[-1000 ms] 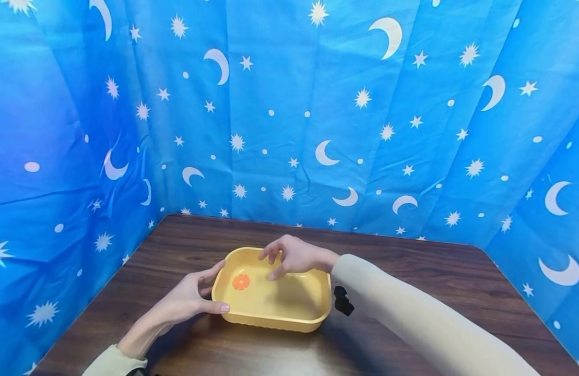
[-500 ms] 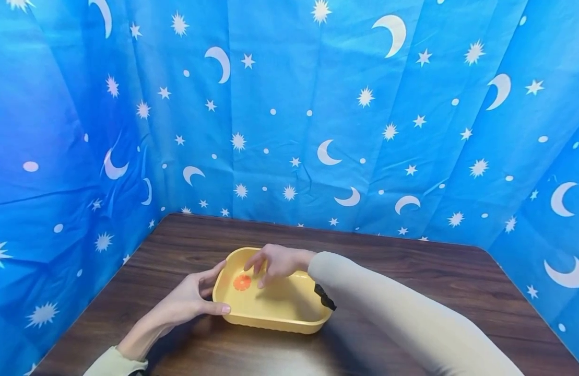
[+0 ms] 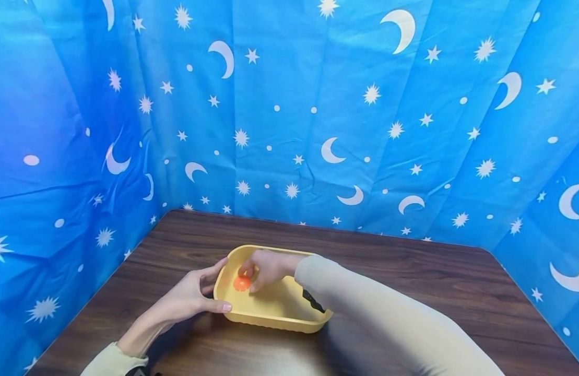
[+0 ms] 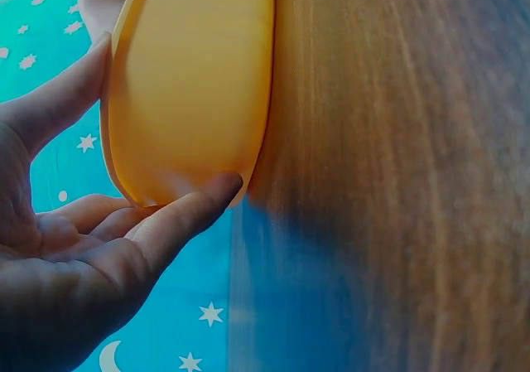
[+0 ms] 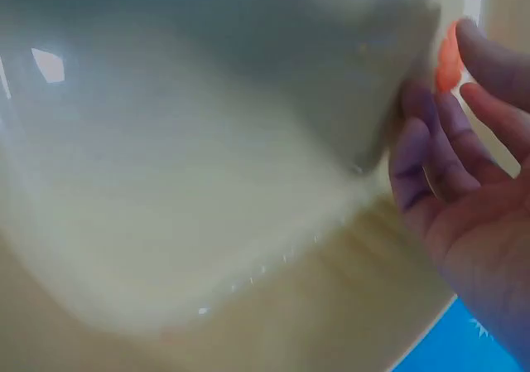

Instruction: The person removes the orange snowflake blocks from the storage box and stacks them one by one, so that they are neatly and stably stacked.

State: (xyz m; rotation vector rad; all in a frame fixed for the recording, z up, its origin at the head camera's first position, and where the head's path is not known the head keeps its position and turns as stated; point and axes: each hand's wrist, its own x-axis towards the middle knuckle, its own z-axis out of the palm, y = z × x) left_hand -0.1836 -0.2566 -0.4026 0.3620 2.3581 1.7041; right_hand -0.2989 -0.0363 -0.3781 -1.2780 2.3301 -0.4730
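Note:
A yellow rectangular tray [image 3: 289, 321] with rounded corners rests on the table. On its floor toward the left lies a flat orange flower-shaped piece [image 3: 241, 283] with a pale centre. My left hand [image 3: 188, 297] grips the tray's left end, thumb over the near rim and fingers at the far side. In the left wrist view, the left thumb [image 4: 190, 214] lies across the tray wall [image 4: 195, 82]. My right hand [image 3: 268, 269] is down inside the tray, thumb and forefinger bent loosely around the orange piece. In the right wrist view, the orange piece [image 5: 449, 57] shows beside the right fingertips.
The dark wood-grain table [image 3: 411, 277] extends around the tray. Blue cloth [image 3: 317, 104] with white moons and stars hangs behind it and at both sides. The right sleeve [image 3: 383, 308] crosses over the tray's right end. Small glints show along the tray's inner edge.
My right hand has moved left and down inside the tray, from above its middle to the orange flower-shaped piece. My left hand keeps its grip on the tray.

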